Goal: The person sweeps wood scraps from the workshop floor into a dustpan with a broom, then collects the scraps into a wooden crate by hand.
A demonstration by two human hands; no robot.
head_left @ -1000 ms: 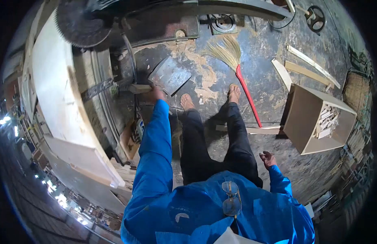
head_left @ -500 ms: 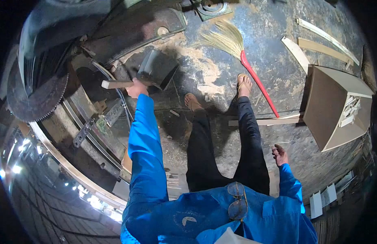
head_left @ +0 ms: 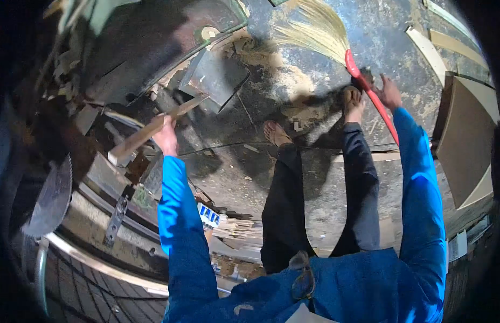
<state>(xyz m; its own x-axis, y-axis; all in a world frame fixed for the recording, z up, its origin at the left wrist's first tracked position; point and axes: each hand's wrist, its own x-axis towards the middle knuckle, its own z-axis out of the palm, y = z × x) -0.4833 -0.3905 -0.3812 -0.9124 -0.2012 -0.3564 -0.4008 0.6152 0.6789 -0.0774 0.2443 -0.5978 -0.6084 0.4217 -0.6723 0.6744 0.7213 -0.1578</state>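
Observation:
My left hand (head_left: 166, 137) is wrapped round the wooden handle (head_left: 148, 132) of a metal dustpan (head_left: 215, 77), whose pan rests on the dusty floor. A broom with a red handle (head_left: 380, 106) and pale straw bristles (head_left: 317, 31) lies on the floor at the upper right. My right hand (head_left: 389, 92) is beside the upper part of the red handle, with its fingers apart. Whether the fingers touch the handle is unclear. Sawdust (head_left: 296, 81) is scattered between the dustpan and the broom.
A toothed saw blade (head_left: 51, 199) stands at the far left beside a machine frame. At the right is a large brown box (head_left: 468, 140), with wooden strips (head_left: 429, 53) above it. Thin wood pieces (head_left: 236, 234) are stacked low at centre-left. My feet are on the floor.
My right hand has moved up and forward to the red broom handle. My left hand still holds the dustpan, now turned, its handle pointing down-left. The whole view has shifted.

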